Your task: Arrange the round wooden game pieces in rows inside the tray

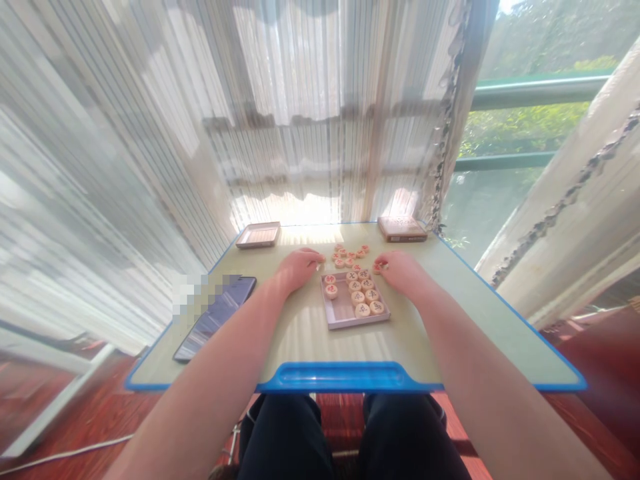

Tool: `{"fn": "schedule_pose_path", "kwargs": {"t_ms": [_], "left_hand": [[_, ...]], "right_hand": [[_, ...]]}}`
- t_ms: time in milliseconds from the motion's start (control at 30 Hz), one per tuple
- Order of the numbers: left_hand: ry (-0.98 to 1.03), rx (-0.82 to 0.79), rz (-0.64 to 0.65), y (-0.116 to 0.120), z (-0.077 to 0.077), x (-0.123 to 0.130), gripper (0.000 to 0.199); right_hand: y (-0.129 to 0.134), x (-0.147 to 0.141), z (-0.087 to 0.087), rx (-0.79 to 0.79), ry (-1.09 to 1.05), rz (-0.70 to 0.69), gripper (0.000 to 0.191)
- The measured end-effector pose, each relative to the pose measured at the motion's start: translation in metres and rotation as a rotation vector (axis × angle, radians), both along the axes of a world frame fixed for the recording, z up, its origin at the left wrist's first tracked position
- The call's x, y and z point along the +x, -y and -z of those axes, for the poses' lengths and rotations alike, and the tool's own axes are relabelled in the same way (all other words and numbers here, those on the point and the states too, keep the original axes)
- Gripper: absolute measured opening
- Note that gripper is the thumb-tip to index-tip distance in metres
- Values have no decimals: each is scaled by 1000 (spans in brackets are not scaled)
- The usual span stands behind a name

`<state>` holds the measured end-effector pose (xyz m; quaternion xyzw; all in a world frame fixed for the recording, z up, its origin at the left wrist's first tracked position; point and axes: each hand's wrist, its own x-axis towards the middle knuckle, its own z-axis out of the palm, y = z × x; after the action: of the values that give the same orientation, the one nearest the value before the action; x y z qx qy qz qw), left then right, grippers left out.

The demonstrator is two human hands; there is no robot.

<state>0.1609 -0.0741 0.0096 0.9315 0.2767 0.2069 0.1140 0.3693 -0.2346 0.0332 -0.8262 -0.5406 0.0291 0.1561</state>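
My left hand [299, 268] is closed at the fingertips on a round xiangqi piece [322, 258], left of the loose pieces. Across from it, my right hand [400, 270] pinches a red-marked xiangqi piece [377, 268] at the table surface. Between and just beyond the hands lies a loose cluster of red-marked pieces [349, 262]. Nearer to me sits a shallow open box [345, 323]. Two red-marked pieces [331, 291] stand along its left side, and several dark-marked pieces [357, 298] fill two columns on its right.
The table [300, 333] has a blue rim with a raised front tray [343, 377]. A dark phone or tablet [215, 320] lies left of my forearm. An open box lid [258, 235] rests at the back left, and a closed flat box [402, 229] at the back right. Curtains hang behind.
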Motion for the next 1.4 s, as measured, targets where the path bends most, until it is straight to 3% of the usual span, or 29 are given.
{"fn": "schedule_pose_path", "kwargs": {"t_ms": [200, 300, 500, 733, 900, 1033, 1400], "left_hand": [[36, -31, -34, -4, 4, -2, 40], [60, -118, -44, -1, 4, -2, 45], [120, -294, 40, 5, 3, -2, 26], [103, -323, -7, 10, -3, -2, 23], [86, -315, -24, 11, -6, -3, 24], [93, -291, -10, 13, -7, -3, 27], [133, -286, -3, 18, -10, -3, 29]], "right_hand": [[-2, 5, 5, 135, -13, 62, 44], [-5, 7, 8, 131, -2, 88, 39], [-18, 7, 13, 140, -122, 20, 32], [-28, 13, 29, 208, -58, -52, 52], [-32, 17, 35, 141, -128, -63, 50], [-33, 18, 36, 194, -128, -45, 50], [-30, 10, 28, 78, -59, -8, 52]]}}
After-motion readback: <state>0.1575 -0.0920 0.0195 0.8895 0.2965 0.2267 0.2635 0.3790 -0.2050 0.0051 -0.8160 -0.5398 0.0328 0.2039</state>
